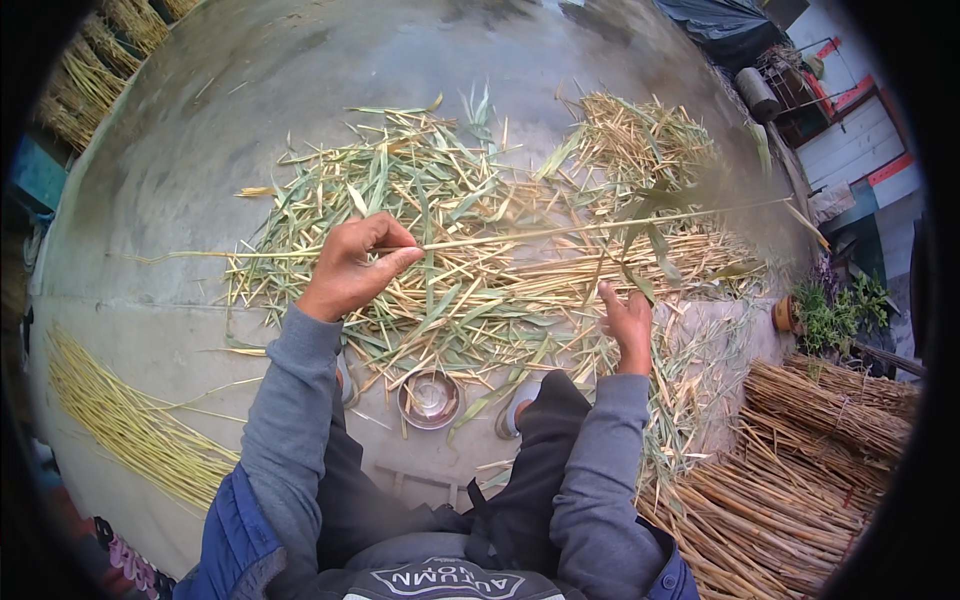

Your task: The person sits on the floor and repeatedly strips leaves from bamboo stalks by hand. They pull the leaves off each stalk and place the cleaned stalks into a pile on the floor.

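Observation:
My left hand (362,262) pinches a long, thin reed stalk (520,237) between thumb and fingers. The stalk stretches nearly level across the view, its thin pale end to the left, and it blurs toward the right. Green leaves (655,245) hang from its right part. Below these leaves is my right hand (628,325), its fingers apart and a leaf tip close to them; I cannot tell whether they touch. Under both hands spreads a wide heap of cut stalk pieces and green leaf strips (400,190).
A round metal bowl (431,400) sits between my feet. Thin yellow-green stalks (140,420) lie at the left, thicker brown stalk bundles (770,490) at the right. Potted plants (840,305) stand near the right wall, and more bundles (100,65) at the far left.

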Motion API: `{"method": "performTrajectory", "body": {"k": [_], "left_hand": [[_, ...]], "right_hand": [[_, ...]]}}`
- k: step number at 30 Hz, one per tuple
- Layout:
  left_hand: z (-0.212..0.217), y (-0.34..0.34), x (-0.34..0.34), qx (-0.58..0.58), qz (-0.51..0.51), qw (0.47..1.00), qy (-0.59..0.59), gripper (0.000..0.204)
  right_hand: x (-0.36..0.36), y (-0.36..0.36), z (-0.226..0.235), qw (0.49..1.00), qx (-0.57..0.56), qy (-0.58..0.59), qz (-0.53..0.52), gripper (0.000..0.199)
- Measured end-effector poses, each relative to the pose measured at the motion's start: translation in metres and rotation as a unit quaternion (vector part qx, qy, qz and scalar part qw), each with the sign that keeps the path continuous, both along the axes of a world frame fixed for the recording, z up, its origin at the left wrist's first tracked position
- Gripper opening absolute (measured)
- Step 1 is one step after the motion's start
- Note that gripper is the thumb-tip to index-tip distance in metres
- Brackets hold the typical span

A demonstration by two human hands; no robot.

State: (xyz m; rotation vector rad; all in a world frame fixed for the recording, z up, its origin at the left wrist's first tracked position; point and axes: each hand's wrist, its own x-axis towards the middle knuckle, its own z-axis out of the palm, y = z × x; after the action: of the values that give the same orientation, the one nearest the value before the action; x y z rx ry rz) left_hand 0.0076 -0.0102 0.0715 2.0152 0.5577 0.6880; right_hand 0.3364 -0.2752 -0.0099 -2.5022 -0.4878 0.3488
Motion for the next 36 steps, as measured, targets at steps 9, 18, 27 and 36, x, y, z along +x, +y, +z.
{"method": "performTrajectory", "body": {"k": [9, 18, 27, 36], "left_hand": [[-0.029, -0.009, -0.003, -0.052, -0.092, 0.988, 0.109, 0.02], [-0.047, -0.051, 0.033, -0.046, -0.076, 0.992, 0.09, 0.024], [-0.041, -0.055, 0.034, -0.365, -0.029, 0.929, 0.053, 0.017], [-0.039, 0.004, 0.002, -0.2, 0.131, 0.969, -0.062, 0.015]], "right_hand": [[-0.041, 0.04, 0.045, 0.741, 0.501, 0.447, 0.014, 0.03], [-0.082, 0.056, 0.047, 0.773, 0.499, 0.388, 0.055, 0.021], [-0.089, 0.049, 0.056, 0.804, 0.473, 0.338, 0.126, 0.024], [-0.071, 0.036, 0.052, 0.818, 0.462, 0.339, 0.051, 0.024]]}}
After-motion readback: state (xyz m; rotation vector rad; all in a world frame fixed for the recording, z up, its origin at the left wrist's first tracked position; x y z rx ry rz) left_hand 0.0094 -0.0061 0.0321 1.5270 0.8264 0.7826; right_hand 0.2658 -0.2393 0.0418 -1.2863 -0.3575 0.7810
